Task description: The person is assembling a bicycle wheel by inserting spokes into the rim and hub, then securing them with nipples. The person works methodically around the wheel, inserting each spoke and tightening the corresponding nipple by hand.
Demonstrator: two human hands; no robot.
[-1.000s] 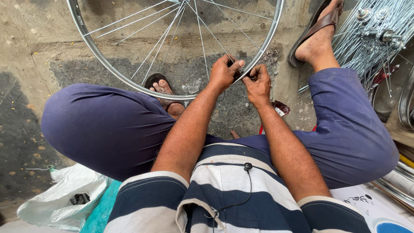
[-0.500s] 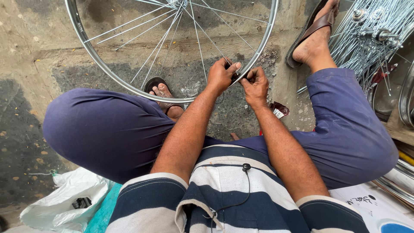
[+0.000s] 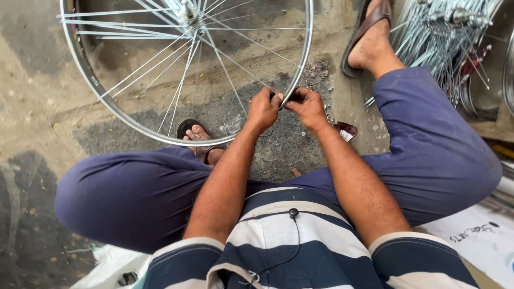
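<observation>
Wheel rim (image 3: 101,96): a thin hoop of bright, smooth metal, round, held on edge in front of the seated person above the concrete floor; its lower right arc sits between the two hands.
Spokes (image 3: 176,75): fine straight steel wires, shiny, fanning from the hub to the rim and crossing one another.
Hub (image 3: 187,13): small metal core at the top edge of the view, partly cut off.
Left hand (image 3: 263,109): fingers curled tight and closed on the rim from the inner side, thumb on top, wrist straight, forearm reaching forward from the lap.
Right hand (image 3: 306,107): fingers bent and pinched shut on the rim just beside the left hand, knuckles up; whether a small tool sits inside the grip cannot be told.
Trousers (image 3: 128,192): soft blue cloth, creased, covering the folded left leg and the raised right knee.
Shirt (image 3: 289,246): knit cloth in broad dark-blue and white stripes, with a thin black cord and a small round clip lying on it.
Sandals (image 3: 367,27): brown, flat, one on each foot; the left foot shows under the rim.
Floor (image 3: 37,107): rough, stained concrete with dark patches and small grit near the hands.
Loose spokes (image 3: 444,43): a bundle of thin shiny wires lying at the right, well apart from the hands.
White plastic bag (image 3: 112,265): crumpled, glossy, at the lower left.
</observation>
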